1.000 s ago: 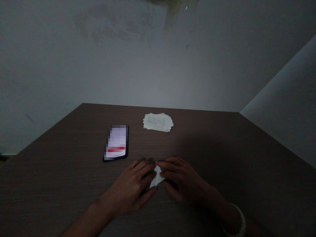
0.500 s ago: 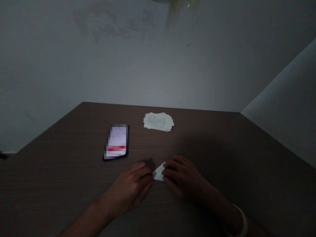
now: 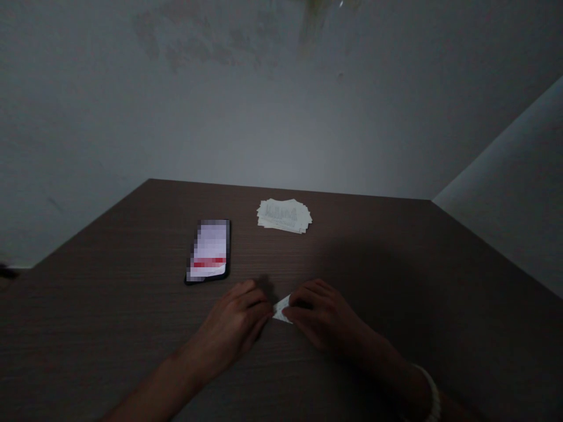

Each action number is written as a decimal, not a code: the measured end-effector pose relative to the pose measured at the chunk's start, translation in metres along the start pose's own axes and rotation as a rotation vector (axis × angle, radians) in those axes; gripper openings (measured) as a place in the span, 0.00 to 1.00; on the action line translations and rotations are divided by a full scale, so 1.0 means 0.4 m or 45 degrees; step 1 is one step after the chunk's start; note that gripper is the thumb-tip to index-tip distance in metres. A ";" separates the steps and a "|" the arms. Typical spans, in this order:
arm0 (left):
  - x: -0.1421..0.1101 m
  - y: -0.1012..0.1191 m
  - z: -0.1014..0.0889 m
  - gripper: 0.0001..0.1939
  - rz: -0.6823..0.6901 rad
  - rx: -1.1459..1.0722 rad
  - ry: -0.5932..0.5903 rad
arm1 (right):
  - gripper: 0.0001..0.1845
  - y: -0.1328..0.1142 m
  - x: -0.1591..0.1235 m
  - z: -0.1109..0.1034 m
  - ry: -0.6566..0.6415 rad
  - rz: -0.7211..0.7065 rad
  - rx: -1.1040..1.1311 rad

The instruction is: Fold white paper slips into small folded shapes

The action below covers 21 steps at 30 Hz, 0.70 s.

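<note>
R hand [image 3: 323,315] curled tighter, L hand [image 3: 237,319] @ paper [image 3: 282,306]

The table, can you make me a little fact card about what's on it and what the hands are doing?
left hand: fingers at the small paper's left tip
right hand: fingers on its right side
paper pile: beyond the hands, printed, edges uneven
phone: left of the pile, screen up, blurred
bracelet: pale, right wrist
table: brown
</note>
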State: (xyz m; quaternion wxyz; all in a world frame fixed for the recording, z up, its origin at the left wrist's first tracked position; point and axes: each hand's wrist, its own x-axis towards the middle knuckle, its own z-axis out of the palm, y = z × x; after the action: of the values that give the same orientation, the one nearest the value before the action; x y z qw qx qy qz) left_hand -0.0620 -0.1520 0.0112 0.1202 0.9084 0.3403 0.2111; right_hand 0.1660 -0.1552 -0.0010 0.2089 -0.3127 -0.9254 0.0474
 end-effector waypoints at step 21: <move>0.009 0.003 0.022 0.10 -0.140 -0.038 0.096 | 0.16 -0.012 0.007 -0.020 -0.248 -0.088 -0.034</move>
State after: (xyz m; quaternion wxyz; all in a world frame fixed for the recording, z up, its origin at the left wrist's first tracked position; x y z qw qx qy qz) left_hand -0.0547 -0.1513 0.0050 0.1322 0.8778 0.3909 0.2432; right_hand 0.1648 -0.1576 0.0084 0.1153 -0.2772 -0.9521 0.0579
